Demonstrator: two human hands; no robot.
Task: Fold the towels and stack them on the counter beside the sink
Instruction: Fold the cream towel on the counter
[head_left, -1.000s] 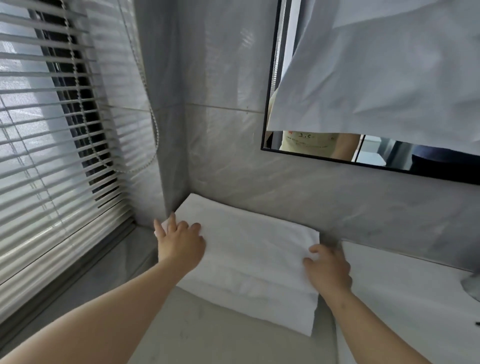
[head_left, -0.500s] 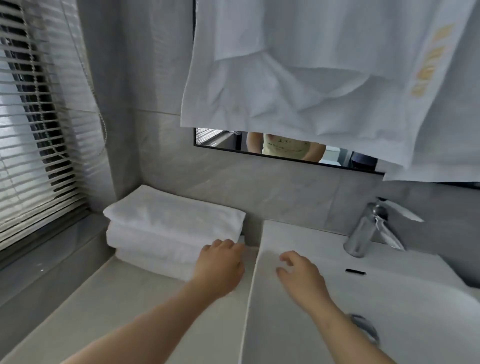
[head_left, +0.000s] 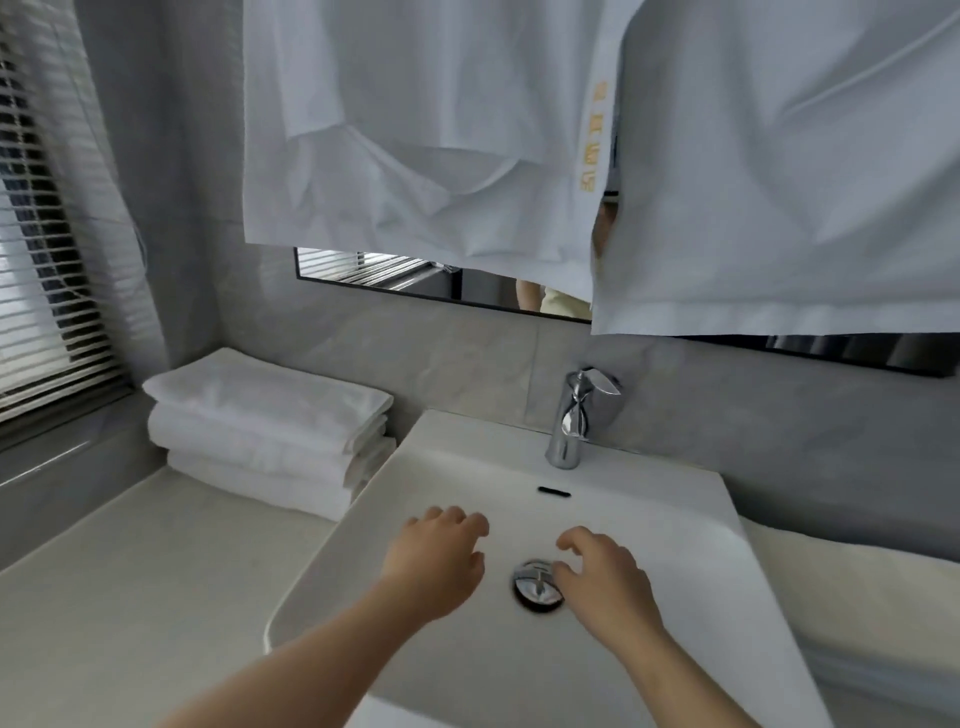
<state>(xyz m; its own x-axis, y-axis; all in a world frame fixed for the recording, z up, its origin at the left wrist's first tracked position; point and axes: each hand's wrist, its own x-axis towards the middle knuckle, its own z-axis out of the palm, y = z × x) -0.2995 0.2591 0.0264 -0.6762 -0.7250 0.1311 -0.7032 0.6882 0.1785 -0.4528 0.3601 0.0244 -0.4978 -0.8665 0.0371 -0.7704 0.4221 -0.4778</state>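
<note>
Both forearms reach forward from the lower edge of the view over the sink (head_left: 675, 525). The left hand (head_left: 439, 561) hovers palm down above the left half of the basin, its fingers (head_left: 467, 521) loosely curled and holding nothing. The right hand (head_left: 605, 579) is likewise palm down, its fingers (head_left: 574, 540) relaxed and slightly spread, with nothing in its hold; the fingertips lie over the edge of the chrome drain (head_left: 535, 592), though whether they touch it cannot be told.

Three folded towels (head_left: 270, 426) lie stacked on the worktop (head_left: 145, 582) just beside the left rim of the sink, pushed back towards the corner of the grey tiled wall. Neither hand touches the stack.

A chrome faucet (head_left: 571, 421) stands at the back of the sink. Above it, two white hanging towels (head_left: 415, 135) cover most of the mirror (head_left: 384, 275), one bearing yellow lettering along its edge. Window blinds (head_left: 41, 270) occupy the left margin. A pale cloth (head_left: 852, 597) lies right of the sink.
</note>
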